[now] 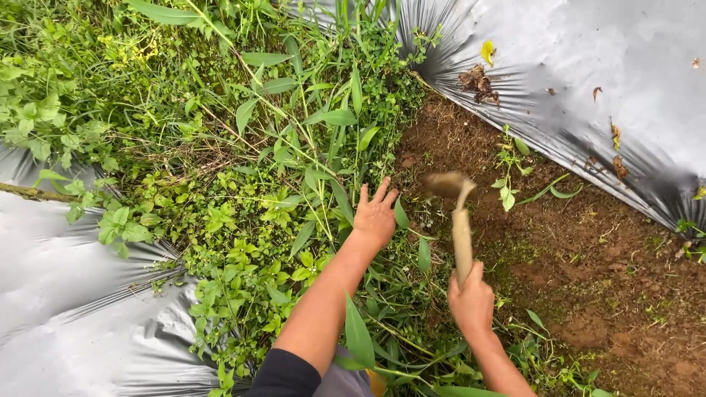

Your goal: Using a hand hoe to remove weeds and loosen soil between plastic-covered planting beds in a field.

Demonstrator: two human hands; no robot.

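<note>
Outdoors, right hand (471,301) clenched on a motion-blurred wooden-handled hoe (457,213) over bare soil (588,279), left hand (376,215) open, fingers spread against weeds (243,191).

Right hand (471,301) grips a hoe (457,213); left hand (375,215) presses weeds (250,213).

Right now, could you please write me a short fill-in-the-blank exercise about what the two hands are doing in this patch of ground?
1. The right hand grips the handle of a small ____, blurred at its head.
2. The left hand reaches into the green ____ with its fingers spread.
3. The bare soil lies to the ____ of the weeds.
4. Silvery plastic ____ covers the ground at the upper right and lower left.

Missing words: hoe; weeds; right; sheeting
</note>
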